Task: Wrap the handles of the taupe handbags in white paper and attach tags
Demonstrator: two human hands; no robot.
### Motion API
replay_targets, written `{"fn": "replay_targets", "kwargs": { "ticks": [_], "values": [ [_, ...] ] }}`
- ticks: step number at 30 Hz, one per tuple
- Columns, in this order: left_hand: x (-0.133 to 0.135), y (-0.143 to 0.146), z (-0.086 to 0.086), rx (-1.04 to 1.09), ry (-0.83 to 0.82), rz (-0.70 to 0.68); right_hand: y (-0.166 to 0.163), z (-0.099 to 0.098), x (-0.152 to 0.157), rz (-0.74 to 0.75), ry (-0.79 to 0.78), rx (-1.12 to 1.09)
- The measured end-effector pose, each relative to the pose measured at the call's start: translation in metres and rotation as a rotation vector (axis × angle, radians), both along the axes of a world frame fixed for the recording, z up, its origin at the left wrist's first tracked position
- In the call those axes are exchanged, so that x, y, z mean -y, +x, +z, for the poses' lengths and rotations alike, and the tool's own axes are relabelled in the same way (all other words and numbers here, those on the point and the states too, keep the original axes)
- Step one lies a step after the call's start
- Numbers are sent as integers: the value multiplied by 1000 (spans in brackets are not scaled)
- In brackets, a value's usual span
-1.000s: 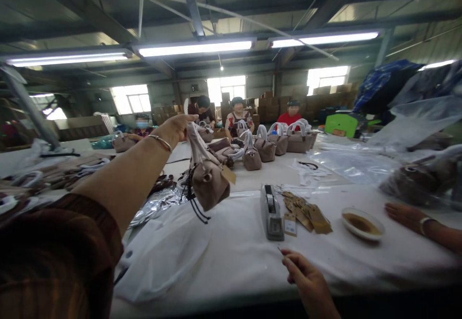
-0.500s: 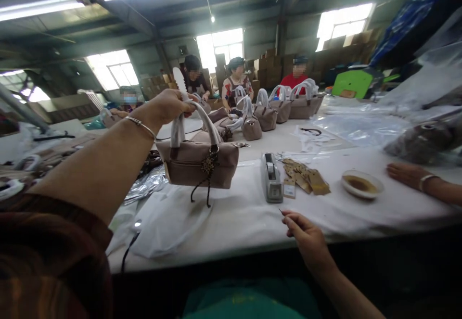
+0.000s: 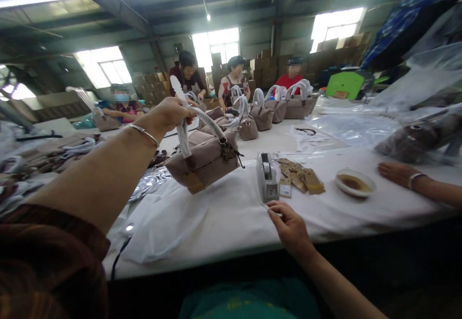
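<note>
My left hand (image 3: pixel 180 113) is closed round the white-wrapped handles of a taupe handbag (image 3: pixel 205 162), holding it above the table. The bag hangs tilted, its left end lower, with a dark charm (image 3: pixel 228 150) by one handle. From the top of this hand sticks a white strip with a notched edge (image 3: pixel 177 88); what it is I cannot tell. My right hand (image 3: pixel 290 227) pinches a thin, pin-like piece (image 3: pixel 264 207) near the table's front edge. Just beyond it stand a grey tape dispenser (image 3: pixel 267 177) and a pile of brown cardboard tags (image 3: pixel 298 174).
A shallow dish (image 3: pixel 355 183) with brown contents sits to the right, near another person's hand (image 3: pixel 397 173). Several wrapped-handle handbags (image 3: pixel 262 114) stand farther back. Clear plastic sheeting (image 3: pixel 342 129) covers the table's right side. Several people work across the table.
The handbag has turned and tipped, its left end swinging down and its right end up. My right hand has shifted left with the thin piece. The view has moved slightly.
</note>
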State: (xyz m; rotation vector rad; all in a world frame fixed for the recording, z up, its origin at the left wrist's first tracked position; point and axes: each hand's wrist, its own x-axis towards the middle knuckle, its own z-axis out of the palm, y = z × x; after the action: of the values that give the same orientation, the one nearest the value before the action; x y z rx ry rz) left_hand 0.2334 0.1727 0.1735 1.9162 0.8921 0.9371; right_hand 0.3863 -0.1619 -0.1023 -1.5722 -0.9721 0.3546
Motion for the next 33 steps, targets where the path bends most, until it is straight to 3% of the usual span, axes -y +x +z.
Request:
{"fn": "replay_targets", "kwargs": {
  "ticks": [8,14,17,21,24,28,30,33],
  "values": [
    [24,6,-16,-24,-137,28,-13,10,-49,227,21,482],
    [36,0,-40,74,-266,80,-23,54,-88,109,95,479],
    [38,-5,-48,122,-305,128,-49,65,-106,204,117,481],
    [43,-13,-54,145,-318,174,-100,48,-128,350,-62,346],
    [46,-15,-60,109,-220,115,-136,30,-140,398,-181,196],
    [43,-18,-69,111,-129,79,-154,25,-144,624,-36,250],
    [41,-21,-71,121,-115,71,-143,28,-143,577,7,379],
    [37,-27,-75,123,-64,60,-107,27,-138,304,-53,535]
  ]
}}
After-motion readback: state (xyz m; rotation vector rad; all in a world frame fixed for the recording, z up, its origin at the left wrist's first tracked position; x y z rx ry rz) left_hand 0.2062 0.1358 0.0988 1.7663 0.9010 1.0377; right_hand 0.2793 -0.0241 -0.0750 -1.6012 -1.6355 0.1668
